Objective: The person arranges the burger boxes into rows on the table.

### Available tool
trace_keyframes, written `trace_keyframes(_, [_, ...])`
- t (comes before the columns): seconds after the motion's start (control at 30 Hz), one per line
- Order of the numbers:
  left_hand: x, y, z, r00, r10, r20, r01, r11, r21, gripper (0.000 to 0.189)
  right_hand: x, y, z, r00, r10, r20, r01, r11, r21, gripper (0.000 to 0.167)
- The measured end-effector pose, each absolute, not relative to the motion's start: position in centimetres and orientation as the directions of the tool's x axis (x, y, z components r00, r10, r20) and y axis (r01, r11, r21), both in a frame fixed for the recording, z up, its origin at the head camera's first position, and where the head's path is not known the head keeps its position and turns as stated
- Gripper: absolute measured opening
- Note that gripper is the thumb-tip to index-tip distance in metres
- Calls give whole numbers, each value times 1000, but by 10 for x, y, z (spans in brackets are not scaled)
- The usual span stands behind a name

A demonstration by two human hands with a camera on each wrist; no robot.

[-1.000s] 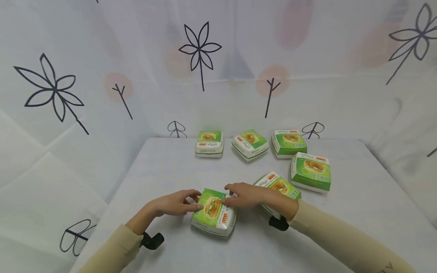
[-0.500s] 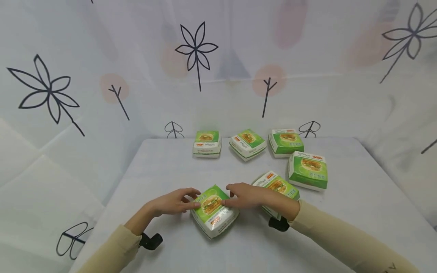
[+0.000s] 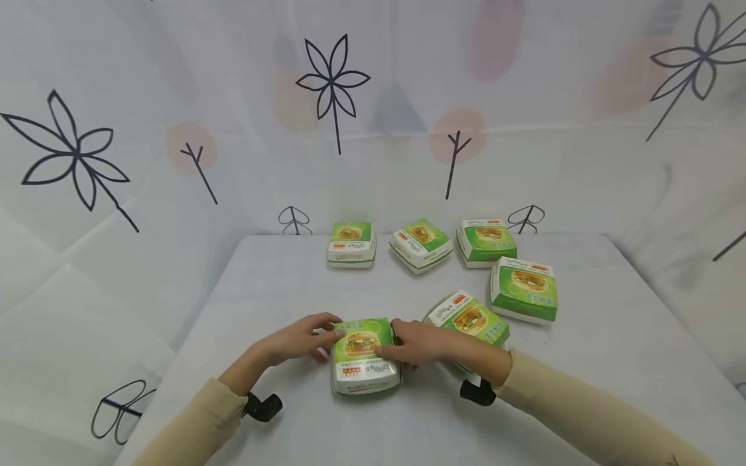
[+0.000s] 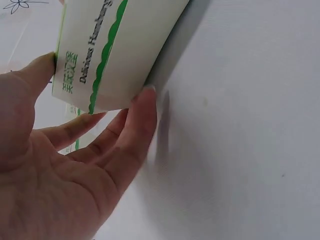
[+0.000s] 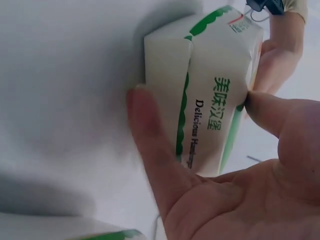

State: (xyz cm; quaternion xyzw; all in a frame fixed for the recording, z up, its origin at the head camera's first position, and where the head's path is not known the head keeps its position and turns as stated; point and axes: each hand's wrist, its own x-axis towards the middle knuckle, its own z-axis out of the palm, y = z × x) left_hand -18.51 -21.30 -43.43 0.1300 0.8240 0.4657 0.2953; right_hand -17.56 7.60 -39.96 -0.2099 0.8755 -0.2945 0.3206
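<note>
Between the two hands sits a green and white hamburger box point(image 3: 364, 356) with a burger picture on its lid. My left hand point(image 3: 297, 338) grips its left side: the thumb lies on the lid's edge, and in the left wrist view the fingers point(image 4: 142, 115) reach the lower corner. From the right, my right hand point(image 3: 422, 341) holds the same box, thumb on the lid. The right wrist view shows its index finger point(image 5: 147, 120) along the box's lower edge. Printed side walls of the hamburger box point(image 5: 205, 100) face both wrist cameras. The far side is hidden from the head view.
Another hamburger box point(image 3: 469, 318) lies just behind the right forearm, partly covered by it. Beyond it stands a box point(image 3: 524, 289) at the right. Along the back edge of the white table point(image 3: 280, 278) are three more boxes point(image 3: 351, 244). A patterned cloth point(image 3: 373, 168) hangs behind.
The held hamburger box has turned, first one way and then back, so its white printed side now faces the front. Both hands have closed in against its sides.
</note>
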Motion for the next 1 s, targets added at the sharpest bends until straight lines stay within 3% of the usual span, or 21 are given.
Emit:
trace_keyframes(0.33, [-186,-208,-440,-792,506,-341,-96,450,888,47,-170,76,-401,-732,-536,-420,-111,702,-703,55])
trace_keyframes(0.83, [-210,-199,-412,-866,435,-247,-17,467,884,53,-191,80,-375,-762,-526,-378,-71,648,-758,67])
trace_keyframes(1.0, [-218,-197,-406,-889,394,-232,-20,474,880,60,-201,80,-368,-765,-540,-351,-82,623,-778,61])
